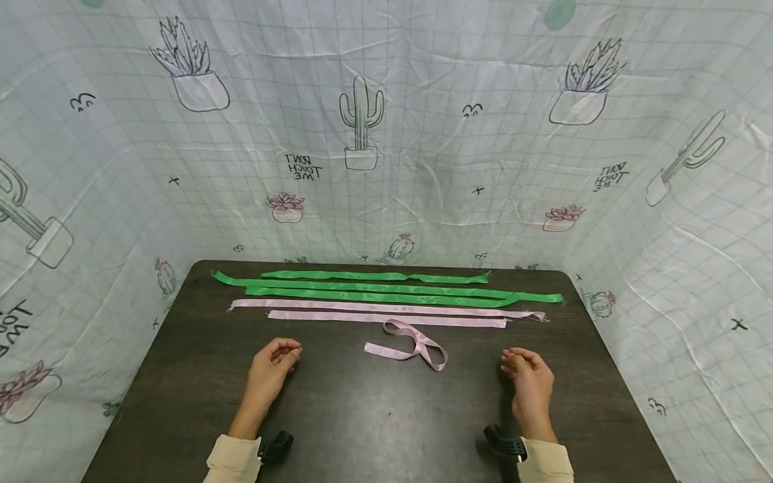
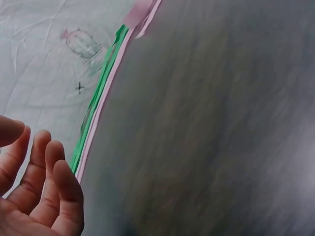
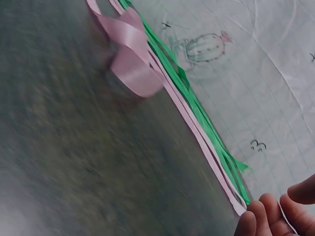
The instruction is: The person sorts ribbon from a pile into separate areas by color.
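My left hand (image 1: 270, 370) is held over the left part of the table with its fingers loosely bent and nothing in them. On the other side my right hand (image 1: 533, 384) hovers in much the same pose, also holding nothing. Between the hands, a little further back, lies a pink satin ribbon (image 1: 386, 351) twisted into loops; its broad loop (image 3: 140, 76) stands up in the right wrist view. Behind it two pink ribbons (image 1: 386, 318) stretch straight from left to right. Several green ribbons (image 1: 374, 287) lie behind those, roughly parallel, near the table's back edge.
The dark wooden table (image 1: 386, 416) has rounded back corners. A white cloth (image 1: 423, 168) printed with cacti and a grid hangs behind it and down both sides. Each wrist wears a black band (image 1: 276, 445) beside a cream sleeve (image 1: 234, 457).
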Demonstrator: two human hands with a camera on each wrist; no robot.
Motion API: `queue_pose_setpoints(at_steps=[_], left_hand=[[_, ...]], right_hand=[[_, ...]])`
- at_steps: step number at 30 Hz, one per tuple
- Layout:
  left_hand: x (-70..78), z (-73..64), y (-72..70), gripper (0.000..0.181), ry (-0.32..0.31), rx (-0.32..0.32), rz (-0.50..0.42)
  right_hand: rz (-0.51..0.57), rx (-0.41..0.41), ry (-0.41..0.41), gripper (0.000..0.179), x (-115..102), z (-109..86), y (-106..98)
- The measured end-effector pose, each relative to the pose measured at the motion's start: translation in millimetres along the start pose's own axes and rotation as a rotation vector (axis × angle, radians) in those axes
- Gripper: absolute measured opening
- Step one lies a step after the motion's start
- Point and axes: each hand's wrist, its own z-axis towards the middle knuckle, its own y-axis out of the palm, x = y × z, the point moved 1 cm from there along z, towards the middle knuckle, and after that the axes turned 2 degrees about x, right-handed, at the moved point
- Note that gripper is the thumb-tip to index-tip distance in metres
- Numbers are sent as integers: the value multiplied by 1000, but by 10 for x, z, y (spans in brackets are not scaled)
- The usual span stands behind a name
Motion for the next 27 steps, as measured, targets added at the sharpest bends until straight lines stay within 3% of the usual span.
queue_pose_setpoints(at_steps=[8, 19, 27], left_hand=[[-16, -124, 243, 10, 44, -42, 2], [-1, -209, 475, 12, 93, -98, 24], [50, -204, 730, 10, 147, -146, 80]], right_hand=[[-31, -47, -19, 19, 46, -161, 131], [-31, -98, 18, 19, 99, -339, 293], [-157, -121, -25, 21, 104, -435, 427]])
